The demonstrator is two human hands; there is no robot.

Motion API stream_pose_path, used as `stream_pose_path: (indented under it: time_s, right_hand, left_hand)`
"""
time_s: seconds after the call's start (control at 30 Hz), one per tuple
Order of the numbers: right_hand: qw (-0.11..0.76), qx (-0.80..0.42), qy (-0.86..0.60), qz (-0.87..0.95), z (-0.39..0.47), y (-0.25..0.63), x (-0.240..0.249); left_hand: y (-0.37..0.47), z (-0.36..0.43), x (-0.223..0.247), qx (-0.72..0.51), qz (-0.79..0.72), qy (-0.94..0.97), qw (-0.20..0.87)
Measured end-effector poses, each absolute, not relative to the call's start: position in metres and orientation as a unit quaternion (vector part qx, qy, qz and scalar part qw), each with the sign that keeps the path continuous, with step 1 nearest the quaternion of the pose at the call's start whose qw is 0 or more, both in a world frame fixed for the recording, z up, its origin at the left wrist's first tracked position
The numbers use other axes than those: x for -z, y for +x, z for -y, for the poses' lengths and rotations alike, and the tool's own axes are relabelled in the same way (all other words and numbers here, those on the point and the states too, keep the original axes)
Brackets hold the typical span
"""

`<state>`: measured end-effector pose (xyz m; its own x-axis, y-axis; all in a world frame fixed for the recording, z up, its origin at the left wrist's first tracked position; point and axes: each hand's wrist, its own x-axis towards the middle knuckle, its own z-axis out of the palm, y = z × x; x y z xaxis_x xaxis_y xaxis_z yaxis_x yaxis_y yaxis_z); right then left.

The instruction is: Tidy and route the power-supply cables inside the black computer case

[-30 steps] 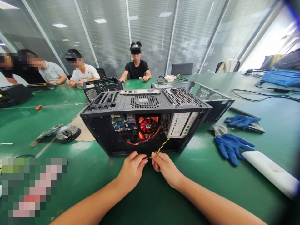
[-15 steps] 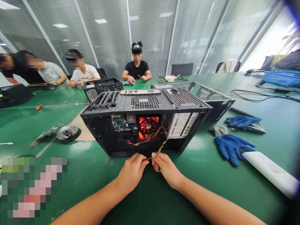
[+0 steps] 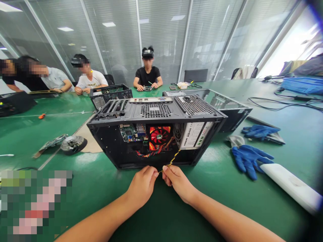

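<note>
A black computer case (image 3: 153,116) lies in front of me with its open side facing my hands. Inside it are a red fan (image 3: 159,136), a green circuit board (image 3: 130,132) and a white-labelled power supply (image 3: 195,135). A twisted yellow and black cable (image 3: 174,157) runs down from the power supply to my fingers. My left hand (image 3: 143,183) pinches its lower end, while my right hand (image 3: 178,181) pinches it just beside, between thumb and fingers. Both hands are close together before the case's lower edge.
Blue gloves (image 3: 248,158) and a white bar-shaped object (image 3: 290,185) lie at right. A second case (image 3: 229,111) stands behind. At left are a round metal part (image 3: 73,144) and an orange item (image 3: 42,116). Several people sit across the green table (image 3: 101,208).
My hands hold nearly the same pose on the cable. Across the table, the person in black has drawn the small board and both hands slightly, with the board now between them.
</note>
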<state>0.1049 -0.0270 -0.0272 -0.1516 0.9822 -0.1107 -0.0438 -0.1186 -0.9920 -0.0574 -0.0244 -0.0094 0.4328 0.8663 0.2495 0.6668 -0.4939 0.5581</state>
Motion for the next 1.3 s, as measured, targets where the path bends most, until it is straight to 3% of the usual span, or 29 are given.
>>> stream_pose_path:
  time_s: [0.57, 1.3]
  right_hand:
    - [0.423, -0.571, -0.512, 0.482, 0.0248, 0.1046, 0.0241]
    - [0.421, -0.59, -0.489, 0.486, 0.0269, 0.1046, 0.0237]
  left_hand:
    - [-0.0584, 0.0237, 0.0089, -0.299, -0.476, 0.813, 0.15]
    - [-0.0584, 0.0232, 0.0097, -0.265, -0.492, 0.806, 0.198]
